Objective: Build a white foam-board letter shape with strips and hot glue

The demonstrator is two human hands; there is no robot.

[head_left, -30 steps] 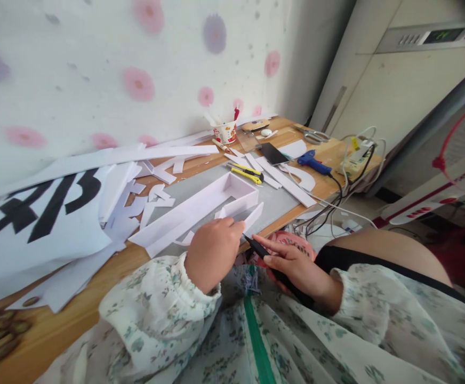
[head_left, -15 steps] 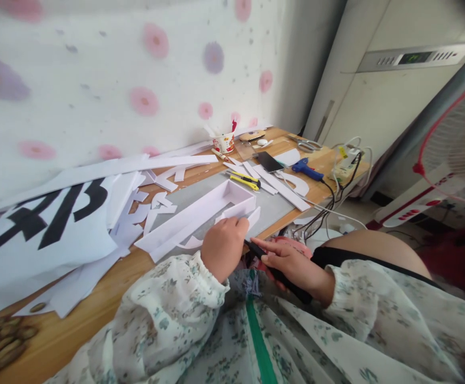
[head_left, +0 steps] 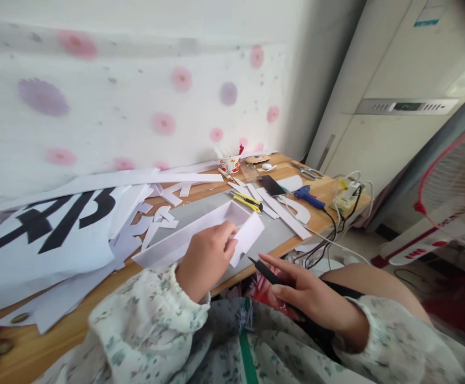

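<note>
A long white box (head_left: 176,249), made of thin board like foam board, lies on the grey mat (head_left: 274,237). My left hand (head_left: 210,256) is closed at its near right end, fingers pinching a white board piece (head_left: 249,233) that stands beside the box wall. The palm hides part of the box. My right hand (head_left: 302,290) grips a black craft knife (head_left: 267,271), its pointed tip toward the board piece but apart from it. The index finger stretches along the handle. Beyond the box lies a yellow utility knife (head_left: 247,201).
White board scraps (head_left: 160,218) and a sheet with black shapes (head_left: 64,245) cover the left. At the right are white strips (head_left: 280,208), a phone (head_left: 272,185), a blue glue gun (head_left: 310,197), scissors (head_left: 307,170) and a power strip (head_left: 346,197) with cables. A fan (head_left: 456,186) stands beyond.
My right hand has drawn the craft knife back, down and right, away from the left hand. The left hand has moved slightly left, and the white piece now stands more visible. The view has tilted up.
</note>
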